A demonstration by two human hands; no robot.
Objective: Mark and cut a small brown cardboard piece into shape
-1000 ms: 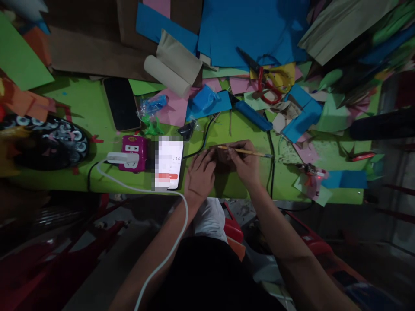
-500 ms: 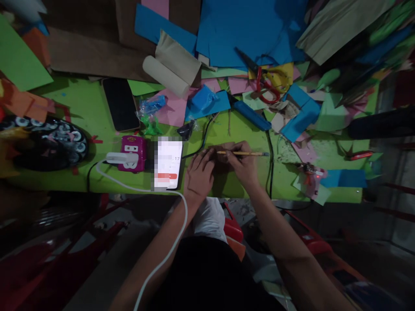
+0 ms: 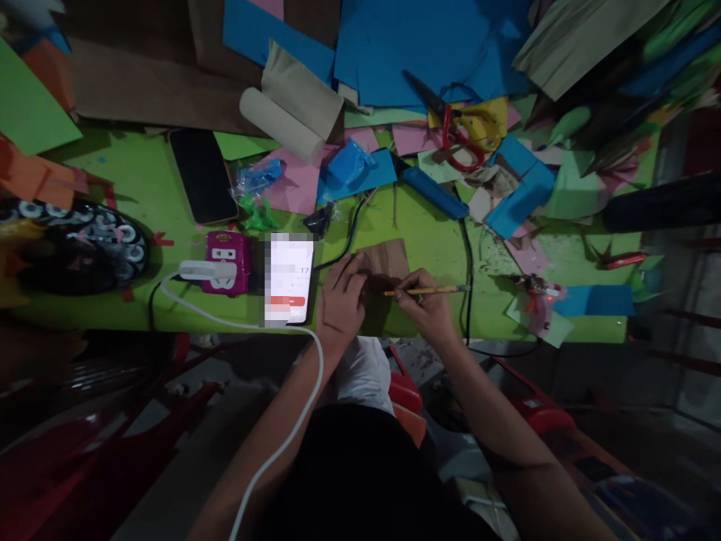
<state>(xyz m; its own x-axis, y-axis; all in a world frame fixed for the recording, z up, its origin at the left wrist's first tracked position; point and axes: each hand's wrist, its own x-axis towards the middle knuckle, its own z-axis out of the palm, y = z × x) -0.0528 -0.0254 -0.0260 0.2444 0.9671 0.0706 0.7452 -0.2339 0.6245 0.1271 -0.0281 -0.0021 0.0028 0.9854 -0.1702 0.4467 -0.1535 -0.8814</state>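
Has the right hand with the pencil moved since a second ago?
Yes. The right hand and pencil slid toward the person, off the brown card.

Dim room; green table point(image 3: 140, 180), red plastic chairs point(image 3: 541, 413), grey floor.

2 phones point(image 3: 203, 176) point(image 3: 289, 276), 1 pencil point(image 3: 426, 290), 1 brown card point(image 3: 384, 263), seemingly 1 red scissors point(image 3: 463, 144)

The lit phone point(image 3: 288, 278) has its screen blurred out, and the pencil point(image 3: 428, 290) tip's mark is too small to tell.
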